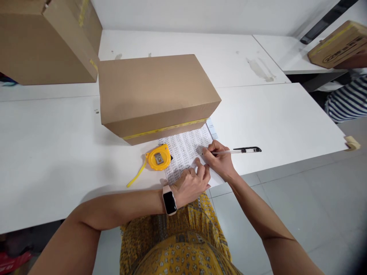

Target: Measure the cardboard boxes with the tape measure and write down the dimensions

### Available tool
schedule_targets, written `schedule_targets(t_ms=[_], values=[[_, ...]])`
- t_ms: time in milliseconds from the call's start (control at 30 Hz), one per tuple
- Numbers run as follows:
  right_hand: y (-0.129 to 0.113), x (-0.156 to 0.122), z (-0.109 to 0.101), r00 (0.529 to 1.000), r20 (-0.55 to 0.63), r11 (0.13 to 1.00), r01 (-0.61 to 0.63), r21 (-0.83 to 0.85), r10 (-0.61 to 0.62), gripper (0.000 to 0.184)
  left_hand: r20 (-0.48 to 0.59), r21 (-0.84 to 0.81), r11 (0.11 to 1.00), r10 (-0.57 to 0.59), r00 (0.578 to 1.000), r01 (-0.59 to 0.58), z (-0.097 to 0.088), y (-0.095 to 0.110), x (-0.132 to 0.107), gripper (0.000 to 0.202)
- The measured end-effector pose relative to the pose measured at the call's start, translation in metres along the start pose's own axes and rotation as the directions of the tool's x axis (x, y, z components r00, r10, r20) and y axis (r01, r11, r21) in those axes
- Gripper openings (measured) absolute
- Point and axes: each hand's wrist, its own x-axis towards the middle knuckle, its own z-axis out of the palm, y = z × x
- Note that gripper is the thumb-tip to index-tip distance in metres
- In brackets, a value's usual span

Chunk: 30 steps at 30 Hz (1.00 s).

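My right hand (pixel 219 160) is closed round a clear pen with a black cap (pixel 239 151), its tip on a printed sheet of small figures (pixel 185 151). My left hand (pixel 190 183), with a smartwatch on the wrist, lies on the near edge of that sheet with its fingers curled, pressing the paper down. A yellow tape measure (pixel 158 157) rests just left of the sheet, a short length of tape trailing toward me. A brown cardboard box (pixel 151 93) with yellow tape along its seam sits on the far end of the sheet.
A larger cardboard box (pixel 48 38) stands at the back left of the white table (pixel 275 118). At the far right another person in a striped top (pixel 348 101) holds a box (pixel 338 44). A roll of tape (pixel 352 142) sits at the table's right corner.
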Motion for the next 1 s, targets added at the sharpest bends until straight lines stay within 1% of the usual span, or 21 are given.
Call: schedule_targets(t_ms=[167,367,600,733,867,1000], values=[[0.0017,0.0002,-0.0008,1.0,0.008,1.0,0.001,0.007,-0.001,0.03,-0.009,-0.012,1.0,-0.005,1.0,0.005,0.0014,0.0005,-0.0007,0.058],[0.0051,0.0006,-0.0012,1.0,-0.031,1.0,0.003,-0.008,-0.003,0.03,0.007,-0.029,1.0,0.0,1.0,0.0,-0.0014,-0.0007,-0.0004,0.057],[0.0028,-0.0005,-0.0014,1.0,0.002,1.0,-0.006,0.007,0.006,0.03,0.009,-0.027,1.0,-0.001,1.0,0.001,-0.0007,-0.0002,0.0003,0.058],[0.0042,-0.0002,-0.0016,1.0,-0.012,1.0,-0.003,0.012,0.003,0.03,0.002,-0.012,1.0,0.003,1.0,-0.003,-0.0002,-0.0001,0.0004,0.058],[0.0074,0.0005,-0.0014,0.999,-0.035,0.999,-0.023,0.03,0.024,0.029,0.021,0.0,1.0,0.012,1.0,-0.012,-0.0025,-0.0008,0.0002,0.058],[0.0071,0.0006,-0.0013,0.999,-0.04,1.0,-0.019,0.006,0.019,0.029,0.038,-0.002,1.0,0.017,0.999,-0.017,-0.0038,-0.0012,0.0006,0.058]])
